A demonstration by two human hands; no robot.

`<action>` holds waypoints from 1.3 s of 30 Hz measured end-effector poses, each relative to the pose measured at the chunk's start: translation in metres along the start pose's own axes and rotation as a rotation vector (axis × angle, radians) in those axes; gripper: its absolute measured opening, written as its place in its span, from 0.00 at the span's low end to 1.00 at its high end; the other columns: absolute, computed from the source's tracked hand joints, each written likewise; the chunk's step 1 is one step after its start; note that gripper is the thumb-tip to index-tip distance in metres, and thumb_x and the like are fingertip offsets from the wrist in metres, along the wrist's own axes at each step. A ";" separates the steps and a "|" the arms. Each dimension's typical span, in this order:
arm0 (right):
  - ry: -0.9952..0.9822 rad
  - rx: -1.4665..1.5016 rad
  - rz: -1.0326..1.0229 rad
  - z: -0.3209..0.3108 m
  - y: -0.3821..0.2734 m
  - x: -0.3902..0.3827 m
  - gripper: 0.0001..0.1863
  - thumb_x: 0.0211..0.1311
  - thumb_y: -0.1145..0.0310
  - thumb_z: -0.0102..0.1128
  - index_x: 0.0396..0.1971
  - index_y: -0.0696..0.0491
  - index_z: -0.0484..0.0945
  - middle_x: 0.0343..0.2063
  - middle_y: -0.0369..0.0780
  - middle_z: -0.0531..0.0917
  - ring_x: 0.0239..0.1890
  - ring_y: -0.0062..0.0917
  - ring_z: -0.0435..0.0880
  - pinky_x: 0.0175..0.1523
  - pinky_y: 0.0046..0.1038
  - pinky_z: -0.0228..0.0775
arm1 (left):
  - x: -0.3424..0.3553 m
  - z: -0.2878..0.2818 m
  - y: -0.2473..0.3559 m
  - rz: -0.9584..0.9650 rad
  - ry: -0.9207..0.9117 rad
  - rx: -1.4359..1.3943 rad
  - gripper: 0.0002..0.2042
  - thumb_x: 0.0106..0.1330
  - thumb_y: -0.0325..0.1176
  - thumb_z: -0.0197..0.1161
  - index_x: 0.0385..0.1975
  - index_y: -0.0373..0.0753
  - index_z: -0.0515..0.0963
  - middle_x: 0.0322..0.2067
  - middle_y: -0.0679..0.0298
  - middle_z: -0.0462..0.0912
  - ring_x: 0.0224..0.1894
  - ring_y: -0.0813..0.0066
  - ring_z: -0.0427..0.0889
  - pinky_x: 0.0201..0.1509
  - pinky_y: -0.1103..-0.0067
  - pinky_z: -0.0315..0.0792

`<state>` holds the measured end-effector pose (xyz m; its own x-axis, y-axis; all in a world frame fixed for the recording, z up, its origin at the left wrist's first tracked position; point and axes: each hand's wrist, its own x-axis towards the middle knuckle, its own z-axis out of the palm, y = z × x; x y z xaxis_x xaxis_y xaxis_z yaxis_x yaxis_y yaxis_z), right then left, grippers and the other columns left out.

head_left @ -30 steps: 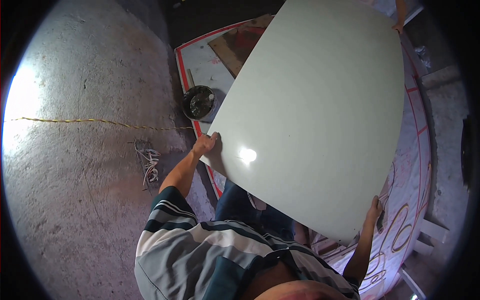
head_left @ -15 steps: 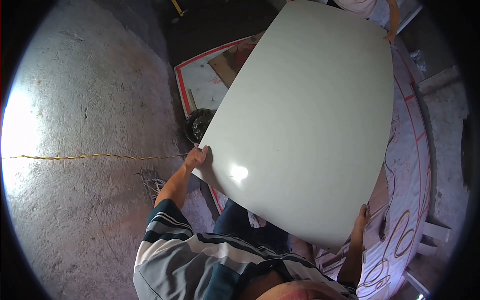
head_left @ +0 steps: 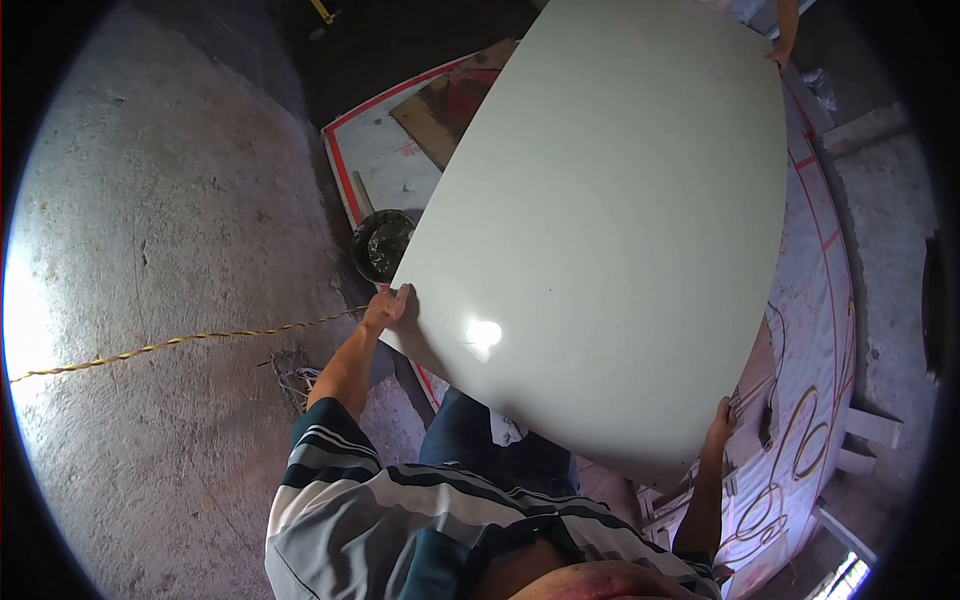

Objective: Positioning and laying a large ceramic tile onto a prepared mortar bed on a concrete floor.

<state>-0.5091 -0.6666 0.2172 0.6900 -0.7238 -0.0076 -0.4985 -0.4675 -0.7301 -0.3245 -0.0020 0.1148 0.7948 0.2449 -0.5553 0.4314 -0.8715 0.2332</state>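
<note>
A large glossy off-white slab (head_left: 600, 200) spans the middle of the head view, a bright lamp reflection on its near left part. On its near left corner, my left hand (head_left: 385, 308) is closed, thumb on top and fingers out of sight beneath. My right hand (head_left: 723, 418) grips the right edge near the near right corner, its fingers partly hidden by the slab. Another person's hand (head_left: 778, 55) holds the far right corner.
A black bucket (head_left: 383, 246) of dark matter stands on the red-taped, sheet-covered floor (head_left: 385, 150), beside brown boards (head_left: 425, 125). A twisted yellow cable (head_left: 200, 337) crosses the rough concrete wall (head_left: 150, 230) at left. Loops of hose (head_left: 805, 445) lie at right.
The slab has shifted slightly toward me, both my hands still on it. Bucket and floor have slid left in view, and the cable now hangs at a steeper slant.
</note>
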 end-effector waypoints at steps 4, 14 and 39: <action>-0.012 -0.024 -0.035 -0.001 0.006 0.003 0.22 0.56 0.58 0.45 0.12 0.62 0.62 0.11 0.34 0.61 0.17 0.20 0.56 0.22 0.28 0.49 | 0.023 0.022 -0.025 0.032 -0.020 0.041 0.35 0.58 0.57 0.36 0.32 0.22 0.72 0.35 0.36 0.71 0.44 0.48 0.70 0.48 0.68 0.64; 0.006 0.003 -0.064 -0.007 0.007 0.004 0.22 0.55 0.60 0.47 0.15 0.66 0.64 0.11 0.36 0.62 0.17 0.21 0.58 0.22 0.28 0.51 | 0.026 0.047 -0.056 0.167 0.008 0.123 0.31 0.58 0.55 0.38 0.33 0.25 0.71 0.30 0.35 0.71 0.38 0.41 0.71 0.44 0.65 0.66; -0.021 0.057 0.035 -0.020 -0.006 0.011 0.20 0.57 0.60 0.44 0.16 0.63 0.62 0.14 0.33 0.62 0.20 0.20 0.59 0.25 0.26 0.56 | -0.040 -0.005 0.019 -0.076 -0.099 -0.067 0.34 0.56 0.56 0.38 0.37 0.23 0.70 0.41 0.38 0.68 0.50 0.51 0.66 0.54 0.71 0.59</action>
<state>-0.5097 -0.6819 0.2353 0.6838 -0.7281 -0.0482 -0.4923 -0.4117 -0.7669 -0.3461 -0.0263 0.1456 0.7142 0.2626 -0.6489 0.5187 -0.8209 0.2387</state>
